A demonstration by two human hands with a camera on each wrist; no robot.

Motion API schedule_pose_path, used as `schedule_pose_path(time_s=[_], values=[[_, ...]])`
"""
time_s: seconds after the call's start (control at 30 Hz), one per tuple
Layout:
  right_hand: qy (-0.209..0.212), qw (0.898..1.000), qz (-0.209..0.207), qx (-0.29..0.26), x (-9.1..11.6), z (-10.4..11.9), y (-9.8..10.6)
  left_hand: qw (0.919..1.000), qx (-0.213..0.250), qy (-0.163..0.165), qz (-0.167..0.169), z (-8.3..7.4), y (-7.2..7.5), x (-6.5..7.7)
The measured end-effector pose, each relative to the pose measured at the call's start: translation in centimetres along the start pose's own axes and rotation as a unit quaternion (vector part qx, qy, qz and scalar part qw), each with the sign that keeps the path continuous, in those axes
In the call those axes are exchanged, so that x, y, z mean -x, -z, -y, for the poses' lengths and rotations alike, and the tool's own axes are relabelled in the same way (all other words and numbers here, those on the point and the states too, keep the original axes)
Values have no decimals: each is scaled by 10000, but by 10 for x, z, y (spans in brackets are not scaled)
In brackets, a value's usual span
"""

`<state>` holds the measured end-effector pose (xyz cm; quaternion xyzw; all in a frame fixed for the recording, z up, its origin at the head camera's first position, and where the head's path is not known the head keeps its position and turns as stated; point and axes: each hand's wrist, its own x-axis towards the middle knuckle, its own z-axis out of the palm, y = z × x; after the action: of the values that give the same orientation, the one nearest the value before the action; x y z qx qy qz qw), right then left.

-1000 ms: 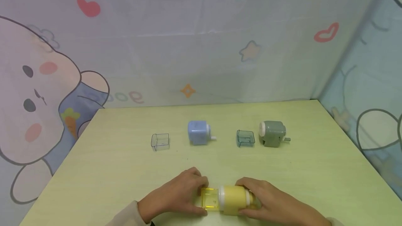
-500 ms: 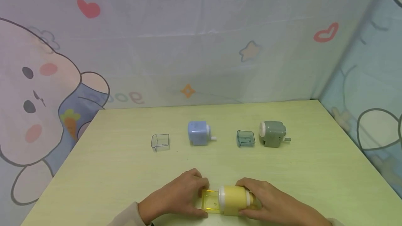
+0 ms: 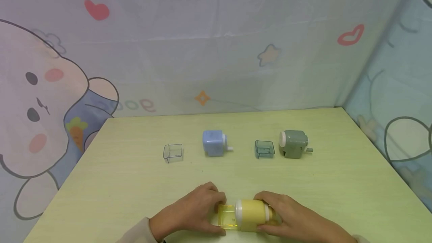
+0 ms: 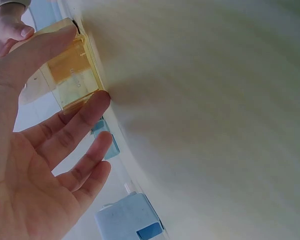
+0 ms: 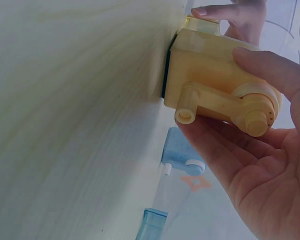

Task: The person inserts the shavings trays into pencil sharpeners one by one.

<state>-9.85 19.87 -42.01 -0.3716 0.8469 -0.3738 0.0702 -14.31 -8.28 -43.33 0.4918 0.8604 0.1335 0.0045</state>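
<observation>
A yellow crank pencil sharpener (image 3: 252,216) lies near the table's front edge, its crank (image 5: 215,102) facing the right wrist camera. My right hand (image 3: 287,215) grips the body, thumb on one side and fingers on the other. From the left end sticks a see-through yellow shavings drawer (image 3: 228,217), partly inside the body. My left hand (image 3: 194,209) pinches that drawer by its edges between thumb and a finger. In the left wrist view the other fingers stay extended, away from the drawer (image 4: 75,75).
Farther back stand a blue pencil sharpener (image 3: 213,143) and a grey-green pencil sharpener (image 3: 294,144). A clear drawer (image 3: 173,152) lies left of the blue one, and a teal drawer (image 3: 264,148) lies beside the green one. A printed curtain (image 3: 216,48) hangs behind the table.
The yellow drawer and my left hand have shifted slightly right, so a bit less of the drawer shows outside the body. My right hand holds still.
</observation>
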Motion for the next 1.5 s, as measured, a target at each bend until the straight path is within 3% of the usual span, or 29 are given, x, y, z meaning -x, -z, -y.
schedule_pose_path(time_s=[0.9, 1.27, 1.5], values=[[25, 10000, 26, -27, -1, 1, -1, 9999, 15, -83, 102, -6, -1, -9], [-150, 9999, 68, 27, 0, 1, -1, 9998, -134, -161, 59, -8, -4, -11], [-18, 9999, 1, 117, -1, 1, -2, 9996, -223, -160, 66, -11, -3, -14]])
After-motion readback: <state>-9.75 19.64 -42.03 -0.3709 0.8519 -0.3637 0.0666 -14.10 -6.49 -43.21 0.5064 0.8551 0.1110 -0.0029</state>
